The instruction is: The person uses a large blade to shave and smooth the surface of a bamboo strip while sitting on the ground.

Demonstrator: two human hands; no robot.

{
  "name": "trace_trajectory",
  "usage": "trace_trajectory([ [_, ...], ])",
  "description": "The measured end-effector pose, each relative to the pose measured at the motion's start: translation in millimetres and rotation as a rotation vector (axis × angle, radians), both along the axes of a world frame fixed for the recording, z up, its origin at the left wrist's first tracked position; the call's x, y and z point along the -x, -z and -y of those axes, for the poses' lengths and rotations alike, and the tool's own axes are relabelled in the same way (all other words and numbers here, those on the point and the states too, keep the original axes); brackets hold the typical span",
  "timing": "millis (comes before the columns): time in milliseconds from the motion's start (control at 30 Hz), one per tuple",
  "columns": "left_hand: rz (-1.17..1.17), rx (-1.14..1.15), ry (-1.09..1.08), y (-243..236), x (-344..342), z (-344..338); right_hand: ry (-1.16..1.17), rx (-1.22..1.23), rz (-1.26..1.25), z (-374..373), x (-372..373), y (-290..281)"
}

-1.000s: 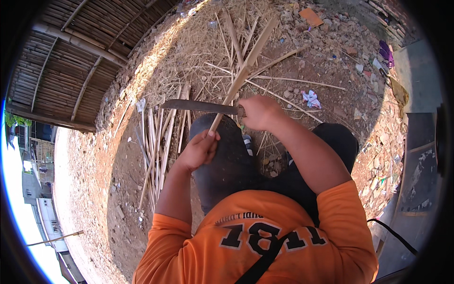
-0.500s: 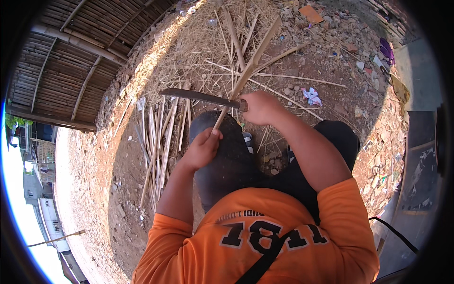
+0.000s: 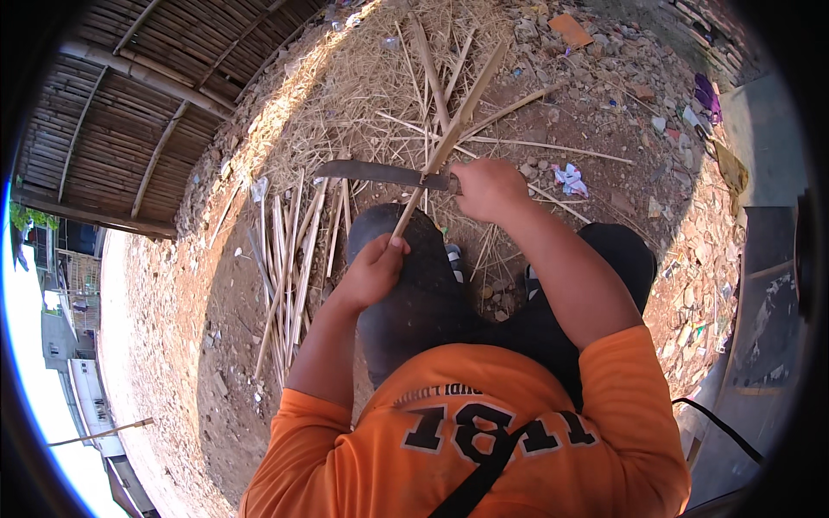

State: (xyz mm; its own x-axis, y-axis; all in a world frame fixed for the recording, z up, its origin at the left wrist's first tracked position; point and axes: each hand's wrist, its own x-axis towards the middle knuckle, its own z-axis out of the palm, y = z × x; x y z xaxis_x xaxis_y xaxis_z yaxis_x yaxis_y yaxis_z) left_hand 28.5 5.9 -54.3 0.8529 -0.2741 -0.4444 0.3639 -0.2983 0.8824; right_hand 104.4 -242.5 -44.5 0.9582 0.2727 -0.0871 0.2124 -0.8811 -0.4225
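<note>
My left hand (image 3: pixel 377 268) is closed round the near end of a split bamboo strip (image 3: pixel 459 121), just above my left knee. The strip slants up and away to the right. In my right hand (image 3: pixel 490 188) is the handle of a machete (image 3: pixel 371 172), its long dark blade pointing left. The blade crosses the strip and meets it close to the handle; whether the edge is sunk into the bamboo I cannot tell. My fingers hide most of the handle.
Several split bamboo strips (image 3: pixel 289 268) lie in a pile left of my knee. More bamboo pieces (image 3: pixel 427 69) and straw-like shavings (image 3: pixel 345 104) spread ahead. A woven bamboo wall (image 3: pixel 112 129) stands at the far left. Rubble and a crumpled white scrap (image 3: pixel 570 179) lie right.
My right hand and the machete have shifted a little to the right, and the blade now lies more level across the strip. The left hand has barely moved.
</note>
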Motion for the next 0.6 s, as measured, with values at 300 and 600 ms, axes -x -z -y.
trace_trajectory([
  [300,0.017,-0.127,-0.007,-3,-1,1,0.016,0.03,-0.076,-4,-2,0],
  [600,0.006,-0.148,-0.006,-8,2,-4,0.006,0.026,-0.086,3,-4,2],
])
